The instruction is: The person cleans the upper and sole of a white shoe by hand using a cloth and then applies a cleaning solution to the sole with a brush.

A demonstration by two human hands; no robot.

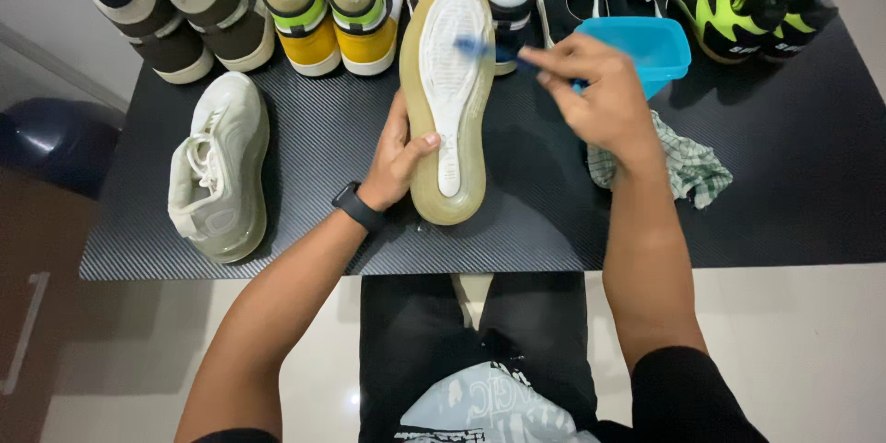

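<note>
On the tabletop [757, 221], a row of shoes [369, 0] lines the far edge. A lone sneaker [220, 166] lies at the left. In the middle an upturned shoe [450, 101] rests sole-up. Right of it sits a tub [646, 51], with a cloth [688, 166] just in front of it.

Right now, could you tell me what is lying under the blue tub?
A green-and-white checked cloth shows beside the blue tub, partly behind the right hand. Whether it reaches under the tub is hidden by that hand. The tub's inside cannot be made out.
</note>
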